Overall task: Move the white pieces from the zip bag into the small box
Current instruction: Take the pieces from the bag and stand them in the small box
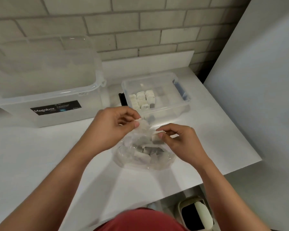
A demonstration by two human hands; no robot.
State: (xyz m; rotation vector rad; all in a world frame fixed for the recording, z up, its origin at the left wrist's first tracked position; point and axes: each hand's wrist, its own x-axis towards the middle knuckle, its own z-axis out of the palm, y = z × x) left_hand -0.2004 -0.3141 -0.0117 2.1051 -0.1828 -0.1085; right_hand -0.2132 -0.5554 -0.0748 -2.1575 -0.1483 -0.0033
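Observation:
A clear zip bag (140,157) lies on the white table (40,155) in front of me, with several white pieces (143,151) inside it. My left hand (112,129) pinches the bag's upper left rim. My right hand (182,142) pinches the rim on the right, and the bag's mouth is held apart between them. Just beyond the hands stands the small clear box (167,109), lidless, with several white pieces (143,99) packed in rows in its left half.
A large clear Megabox container (45,97) stands at the back left against the brick wall. The table's right edge (240,139) runs diagonally close to the small box. Below the near edge sits a bin (196,214) on the floor.

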